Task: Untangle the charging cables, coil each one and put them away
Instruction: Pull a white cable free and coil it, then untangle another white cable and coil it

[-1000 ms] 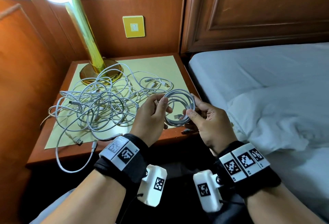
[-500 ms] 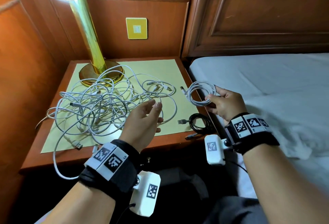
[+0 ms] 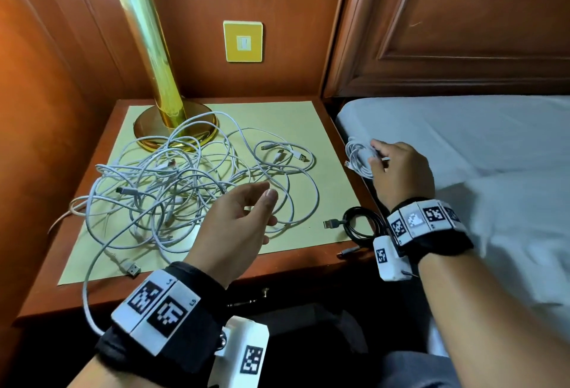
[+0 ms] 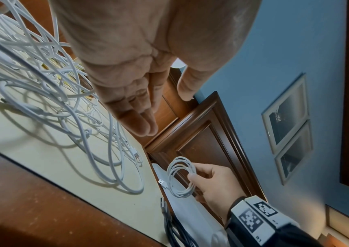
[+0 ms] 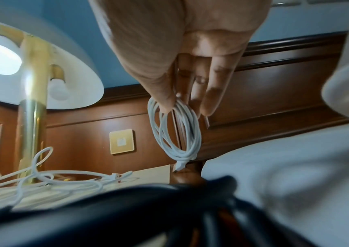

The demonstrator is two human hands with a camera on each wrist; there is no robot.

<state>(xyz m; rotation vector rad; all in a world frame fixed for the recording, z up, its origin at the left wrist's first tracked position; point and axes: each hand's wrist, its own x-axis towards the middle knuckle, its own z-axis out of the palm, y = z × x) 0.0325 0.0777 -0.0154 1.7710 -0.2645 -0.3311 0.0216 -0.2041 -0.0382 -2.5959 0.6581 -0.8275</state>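
Both my forearms bare, no sleeves. Black fabric band on each wrist. Left wrist band [image 3: 160,310] has white rectangular tiles on top, each printed with a black square-pattern marker. Right wrist band [image 3: 428,227] same layout; one of its tiles glares white in the head view. White boxy camera module hangs under each band: left camera module [image 3: 243,353], right camera module [image 3: 389,259], each with its own small marker. Thin dark lead exits the right one. Dark grey trousers at the bottom edge.
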